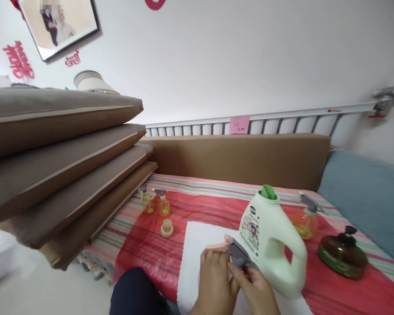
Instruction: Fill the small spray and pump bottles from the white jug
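Observation:
Low in the head view, my left hand (215, 278) and my right hand (255, 288) are close together. Both are closed around a grey trigger spray head (240, 254), with its nozzle end pointing up and left. Whether a bottle is attached below it is hidden by my fingers. Just right of the spray head stands a large pale green jug (269, 240) with a printed label, an open neck and something green in its mouth. A white cloth (200, 240) lies under the hands and jug.
Two small spray bottles (164, 205) with yellow liquid and a cream cap (167, 228) stand to the left on red sheeting (134, 245). At right are another spray bottle (305, 223) and a dark green pump bottle (343, 253). Stacked cushions (68, 144) overhang the far left.

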The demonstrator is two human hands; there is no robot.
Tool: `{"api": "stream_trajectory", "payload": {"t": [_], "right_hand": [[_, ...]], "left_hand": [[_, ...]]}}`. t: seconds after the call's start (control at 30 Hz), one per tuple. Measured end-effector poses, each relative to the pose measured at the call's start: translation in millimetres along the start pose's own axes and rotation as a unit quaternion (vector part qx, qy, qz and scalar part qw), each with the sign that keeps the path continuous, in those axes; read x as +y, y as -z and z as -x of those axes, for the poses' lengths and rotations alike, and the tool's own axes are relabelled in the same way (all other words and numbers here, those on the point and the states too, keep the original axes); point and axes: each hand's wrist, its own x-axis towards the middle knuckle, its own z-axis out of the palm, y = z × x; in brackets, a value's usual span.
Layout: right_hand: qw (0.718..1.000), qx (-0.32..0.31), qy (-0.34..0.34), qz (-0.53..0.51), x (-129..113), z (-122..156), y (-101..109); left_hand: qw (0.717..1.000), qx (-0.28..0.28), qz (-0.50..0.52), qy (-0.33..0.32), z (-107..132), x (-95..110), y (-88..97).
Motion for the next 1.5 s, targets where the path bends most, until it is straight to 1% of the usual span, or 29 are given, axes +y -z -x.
{"api": "stream_trajectory", "payload": {"t": [0.1, 0.17, 0.23, 0.27, 0.3, 0.37, 0.43, 0.47, 0.53, 0.6, 0.63, 0.67, 0.77, 0.8, 0.83, 0.87, 0.9, 0.93, 0.97, 1.03, 1.07, 1.1, 1.13, 1.23, 1.27, 1.3, 1.37, 1.43, 1.5], "right_hand": [[0.998, 0.023, -0.026, -0.053, -12.7, -4.8, 3.5], [0.988, 0.053, -0.039, -0.142, -27.9, -10.3, 6.0], [0.964, 0.082, -0.041, -0.251, -45.4, -15.5, 6.9], [0.951, 0.092, -0.037, -0.294, -53.5, -17.6, 6.5], [0.941, 0.087, -0.035, -0.325, -60.4, -19.2, 5.4], [0.928, 0.072, -0.026, -0.364, -69.2, -20.6, 1.9], [0.922, 0.055, -0.025, -0.383, -71.5, -20.2, -1.2], [0.920, 0.051, -0.030, -0.388, -70.8, -19.7, -1.9], [0.919, 0.048, -0.048, -0.389, -68.2, -19.0, -0.8], [0.919, 0.042, -0.059, -0.388, -66.6, -19.3, 2.9], [0.920, 0.035, -0.055, -0.387, -66.9, -19.7, 5.2], [0.922, 0.027, -0.045, -0.384, -68.0, -20.3, 7.6], [0.934, -0.016, 0.000, -0.357, -74.4, -21.6, 13.7], [0.937, -0.037, 0.008, -0.348, -76.4, -21.7, 15.1], [0.937, -0.057, 0.012, -0.343, -77.5, -21.7, 16.1], [0.936, -0.073, 0.010, -0.343, -77.5, -21.4, 16.6], [0.935, -0.082, 0.006, -0.344, -76.2, -20.9, 16.6], [0.936, -0.081, 0.002, -0.343, -73.6, -20.3, 16.0], [0.938, -0.067, 0.004, -0.339, -70.0, -19.7, 15.1], [0.946, -0.013, 0.023, -0.322, -62.1, -18.8, 12.6], [0.948, 0.013, 0.033, -0.317, -58.8, -18.8, 11.5], [0.947, 0.025, 0.040, -0.318, -56.5, -19.0, 10.9], [0.944, 0.019, 0.040, -0.327, -55.3, -19.4, 10.7], [0.931, -0.056, 0.022, -0.359, -57.3, -20.7, 11.7], [0.929, -0.066, 0.021, -0.363, -58.4, -21.0, 11.7], [0.929, -0.060, 0.021, -0.364, -59.1, -21.2, 11.3], [0.928, -0.016, 0.018, -0.371, -58.7, -22.0, 8.8], [0.919, 0.022, 0.006, -0.393, -57.1, -23.2, 5.0], [0.905, 0.029, -0.011, -0.424, -56.6, -24.5, 1.5]], "left_hand": [[0.999, -0.013, 0.031, -0.024, 3.1, -5.1, 9.2], [0.996, -0.015, 0.074, -0.057, 9.7, -17.5, 11.8], [0.988, 0.017, 0.145, -0.054, 16.7, -34.3, 9.5], [0.978, 0.049, 0.201, -0.027, 19.1, -42.4, 6.7], [0.961, 0.065, 0.270, 0.011, 20.4, -49.3, 3.6], [0.910, 0.075, 0.401, 0.070, 20.3, -56.8, -1.5], [0.869, 0.079, 0.480, 0.089, 18.6, -55.4, -1.8], [0.860, 0.087, 0.495, 0.088, 17.8, -52.4, -0.1], [0.857, 0.105, 0.498, 0.084, 17.0, -45.4, 4.2], [0.849, 0.113, 0.505, 0.107, 16.6, -41.0, 6.0], [0.835, 0.107, 0.522, 0.135, 16.4, -40.4, 5.0], [0.815, 0.094, 0.547, 0.168, 16.0, -41.0, 2.6], [0.735, 0.033, 0.627, 0.257, 14.3, -46.1, -8.8], [0.717, 0.015, 0.641, 0.274, 13.9, -48.0, -12.4], [0.708, 0.003, 0.648, 0.282, 13.7, -49.6, -15.4], [0.708, -0.001, 0.648, 0.282, 14.0, -50.8, -17.3], [0.717, 0.004, 0.642, 0.273, 14.6, -51.5, -18.2], [0.734, 0.018, 0.629, 0.255, 15.6, -51.9, -18.3], [0.758, 0.039, 0.610, 0.229, 17.0, -51.9, -17.7], [0.807, 0.077, 0.558, 0.177, 20.1, -50.8, -15.3], [0.825, 0.087, 0.536, 0.159, 21.5, -49.9, -14.0], [0.835, 0.092, 0.522, 0.147, 22.5, -48.7, -12.9], [0.837, 0.091, 0.520, 0.143, 23.1, -47.2, -12.0], [0.819, 0.086, 0.543, 0.165, 22.9, -42.0, -10.1], [0.815, 0.086, 0.547, 0.172, 22.6, -40.2, -9.5], [0.817, 0.091, 0.543, 0.172, 22.3, -38.6, -8.8], [0.833, 0.113, 0.520, 0.152, 22.2, -36.4, -6.8], [0.847, 0.138, 0.498, 0.128, 22.5, -35.8, -4.6], [0.847, 0.147, 0.495, 0.126, 22.6, -36.8, -3.5]]}}
